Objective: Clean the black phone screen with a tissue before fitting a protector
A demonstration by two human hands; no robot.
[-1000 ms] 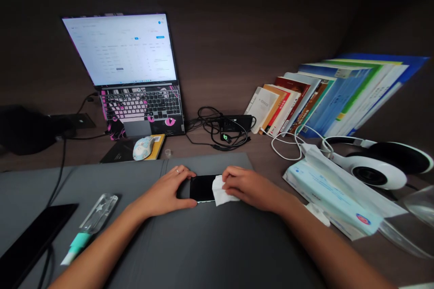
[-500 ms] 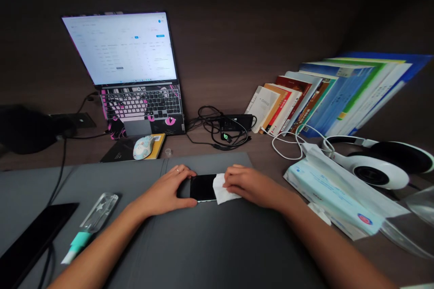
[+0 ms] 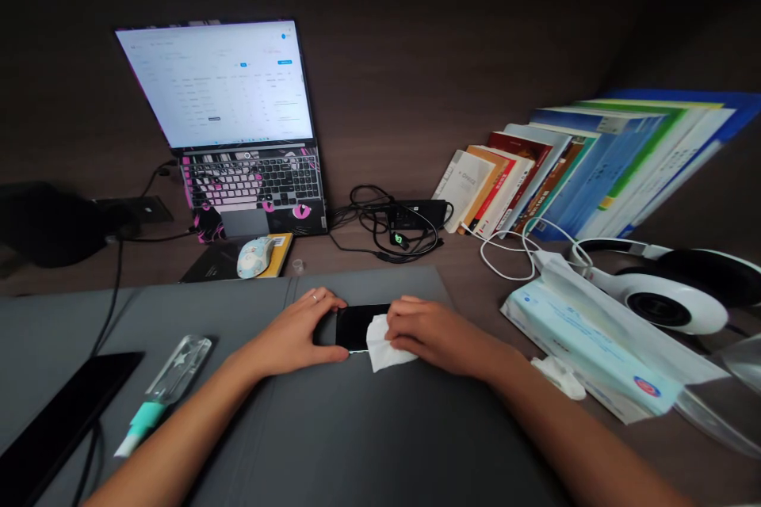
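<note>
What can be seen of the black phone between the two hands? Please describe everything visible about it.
The phone is a thin, flat rectangle with a smooth, glassy-looking black face; no lit display shows. A narrow light edge shows on its near side. It lies flat on the grey mat, its long side running left to right. The left hand holds its left end, and a white tissue in the right hand covers part of its right side, so that end is hidden.
</note>
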